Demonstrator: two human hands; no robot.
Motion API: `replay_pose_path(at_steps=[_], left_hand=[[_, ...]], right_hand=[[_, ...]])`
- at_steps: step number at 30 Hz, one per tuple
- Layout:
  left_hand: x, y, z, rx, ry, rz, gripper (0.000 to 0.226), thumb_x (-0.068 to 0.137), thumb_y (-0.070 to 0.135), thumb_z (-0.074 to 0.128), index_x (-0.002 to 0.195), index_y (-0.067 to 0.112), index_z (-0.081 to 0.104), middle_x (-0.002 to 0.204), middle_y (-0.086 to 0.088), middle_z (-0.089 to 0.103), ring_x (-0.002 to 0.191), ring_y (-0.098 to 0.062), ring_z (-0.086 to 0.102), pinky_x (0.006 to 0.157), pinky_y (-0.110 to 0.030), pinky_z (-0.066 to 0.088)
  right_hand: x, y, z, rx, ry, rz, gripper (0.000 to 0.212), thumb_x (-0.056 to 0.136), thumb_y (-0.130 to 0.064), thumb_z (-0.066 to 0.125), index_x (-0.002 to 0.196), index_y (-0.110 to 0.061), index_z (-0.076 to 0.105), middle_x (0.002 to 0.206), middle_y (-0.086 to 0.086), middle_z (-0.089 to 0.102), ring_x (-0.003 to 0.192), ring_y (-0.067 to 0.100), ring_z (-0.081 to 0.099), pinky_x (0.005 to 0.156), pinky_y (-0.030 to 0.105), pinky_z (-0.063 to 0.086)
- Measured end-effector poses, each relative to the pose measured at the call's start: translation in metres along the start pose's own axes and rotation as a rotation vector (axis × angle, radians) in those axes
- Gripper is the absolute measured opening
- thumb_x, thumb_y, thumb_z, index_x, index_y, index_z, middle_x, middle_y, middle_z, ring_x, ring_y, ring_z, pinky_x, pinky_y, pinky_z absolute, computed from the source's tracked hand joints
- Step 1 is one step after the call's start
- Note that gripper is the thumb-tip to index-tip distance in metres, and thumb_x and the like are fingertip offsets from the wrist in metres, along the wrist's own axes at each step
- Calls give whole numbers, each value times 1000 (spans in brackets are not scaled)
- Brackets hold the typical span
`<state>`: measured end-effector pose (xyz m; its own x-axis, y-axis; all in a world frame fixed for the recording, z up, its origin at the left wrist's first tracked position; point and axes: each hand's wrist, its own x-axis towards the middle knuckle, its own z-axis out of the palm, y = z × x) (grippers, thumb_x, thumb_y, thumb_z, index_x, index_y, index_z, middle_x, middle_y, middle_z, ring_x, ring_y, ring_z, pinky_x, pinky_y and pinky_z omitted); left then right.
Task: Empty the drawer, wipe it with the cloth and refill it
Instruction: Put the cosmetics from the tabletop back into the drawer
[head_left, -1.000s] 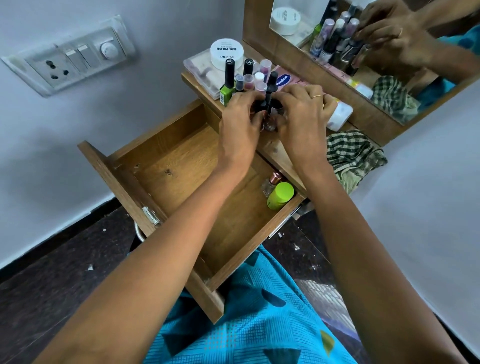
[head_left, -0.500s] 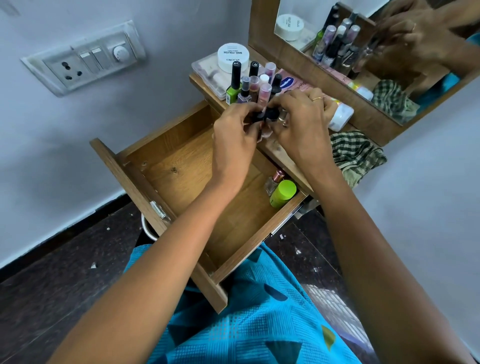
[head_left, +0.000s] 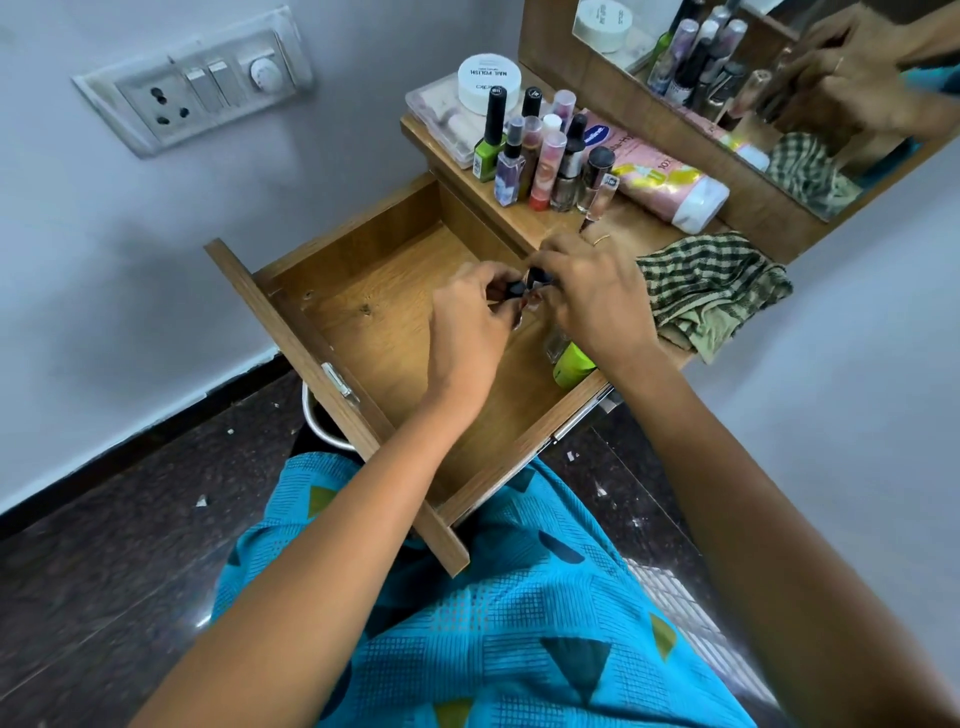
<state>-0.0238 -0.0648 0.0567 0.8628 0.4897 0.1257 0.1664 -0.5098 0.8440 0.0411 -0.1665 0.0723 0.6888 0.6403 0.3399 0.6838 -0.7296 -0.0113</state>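
Left grip (head_left: 467, 332), right grip (head_left: 592, 296) around bottles (head_left: 519, 287)

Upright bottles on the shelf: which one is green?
The green nail polish bottle with the tall black cap, at the cluster's left end, in front of the white jar. The others are pinkish, purplish, clear or metallic.

a white switch panel (head_left: 200, 85) sits on the wall (head_left: 78, 249) far up-left of the grip. a wood-framed mirror (head_left: 753, 104) stands up-right of it. dark speckled floor (head_left: 130, 519) with pale flecks lies below-left, blue patterned fabric (head_left: 519, 623) directly below.
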Motion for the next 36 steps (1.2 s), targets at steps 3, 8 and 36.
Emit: replay_pose_path(at_steps=[3, 8, 36], left_hand=[[0, -10, 5, 31, -19, -37, 24, 79, 3, 66, 103, 8, 66, 106, -7, 67, 95, -15, 64, 85, -22, 52], [3, -25, 13, 55, -49, -75, 27, 78, 1, 66, 104, 8, 66, 107, -8, 67, 98, -18, 64, 87, -31, 54], [1, -38, 34, 5, -138, -103, 24, 78, -2, 64, 100, 8, 66, 104, -7, 67, 97, -17, 63, 89, -25, 52]], right_hand=[[-6, -3, 14, -65, -27, -26, 16, 64, -7, 73, 80, -10, 72, 78, 5, 69, 67, 28, 59, 54, 30, 45], [-15, -13, 36, -284, -183, -16, 14, 58, -12, 80, 66, -21, 72, 67, -4, 65, 66, 17, 61, 55, 26, 47], [-28, -17, 41, -296, -178, 90, 10, 70, -10, 64, 77, -14, 71, 86, 2, 66, 79, 18, 63, 68, 28, 47]])
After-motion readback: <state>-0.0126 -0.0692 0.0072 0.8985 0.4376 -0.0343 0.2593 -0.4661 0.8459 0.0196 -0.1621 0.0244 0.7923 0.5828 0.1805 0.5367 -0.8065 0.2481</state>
